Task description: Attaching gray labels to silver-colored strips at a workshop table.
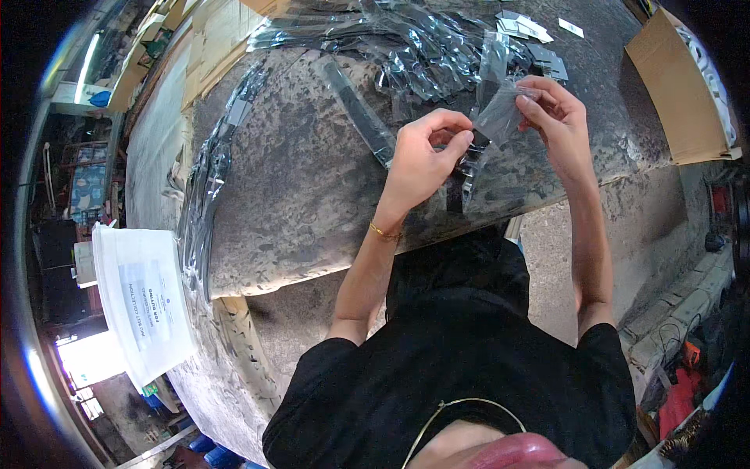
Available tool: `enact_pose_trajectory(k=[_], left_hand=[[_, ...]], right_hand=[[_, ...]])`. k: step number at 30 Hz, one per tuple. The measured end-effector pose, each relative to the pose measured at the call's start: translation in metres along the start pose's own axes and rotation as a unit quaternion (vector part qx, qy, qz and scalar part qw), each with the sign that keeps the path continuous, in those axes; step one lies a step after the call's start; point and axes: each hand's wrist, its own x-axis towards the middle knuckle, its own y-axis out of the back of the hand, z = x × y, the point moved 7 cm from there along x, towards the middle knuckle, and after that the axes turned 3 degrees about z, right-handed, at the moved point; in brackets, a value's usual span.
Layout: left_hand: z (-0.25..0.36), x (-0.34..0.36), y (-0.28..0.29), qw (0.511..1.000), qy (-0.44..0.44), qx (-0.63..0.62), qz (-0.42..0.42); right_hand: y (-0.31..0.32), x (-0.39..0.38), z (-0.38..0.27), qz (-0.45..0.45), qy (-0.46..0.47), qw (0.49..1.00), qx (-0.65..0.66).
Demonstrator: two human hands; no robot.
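Observation:
A clear plastic sleeve (498,117) is stretched between my two hands above the table. My right hand (561,125) pinches its upper right end between thumb and fingers. At its left edge, the thumb and forefinger of my left hand (422,156) close together on the film. A dark strip (455,194) lies just below, partly hidden by my left hand and the sleeve. Left of my left hand, a long dark strip in clear wrapping (359,109) rests on the table. Beyond my hands spreads a heap of shiny plastic-wrapped dark strips (426,59).
Wrapped strips (205,187) lie in a long bundle along the left side of the worn grey table (297,195). A white plastic bin (144,301) stands at the left edge. Small white cards (523,27) sit at the back, and an open cardboard box (672,94) at the right.

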Motion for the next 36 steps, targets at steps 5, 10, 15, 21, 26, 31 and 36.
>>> enact_pose_trajectory(k=[5,10,15,21,26,31,36], left_hand=[[0.009,0.001,0.001,0.985,-0.029,0.167,0.014],[0.014,-0.003,-0.002,0.98,-0.058,0.178,0.075],[0.015,-0.006,-0.003,0.983,-0.068,0.147,0.085],[0.006,-0.002,-0.005,1.0,0.023,0.018,-0.009],[-0.001,0.001,-0.005,0.998,0.046,0.016,-0.036],[0.002,0.0,-0.01,0.999,0.04,0.018,-0.027],[-0.002,-0.001,-0.011,0.998,0.036,0.023,-0.049]], right_hand=[[-0.003,0.0,0.001,-0.024,0.016,0.999,-0.024],[-0.006,-0.002,-0.005,-0.016,0.034,0.997,-0.063],[-0.006,-0.001,-0.013,0.002,0.042,0.997,-0.067],[-0.015,-0.003,-0.005,-0.018,0.013,0.999,-0.049],[-0.015,-0.003,-0.007,-0.077,-0.009,0.994,-0.07],[-0.013,-0.001,-0.006,-0.144,-0.019,0.986,-0.083],[-0.014,-0.004,-0.006,-0.181,-0.042,0.977,-0.108]])
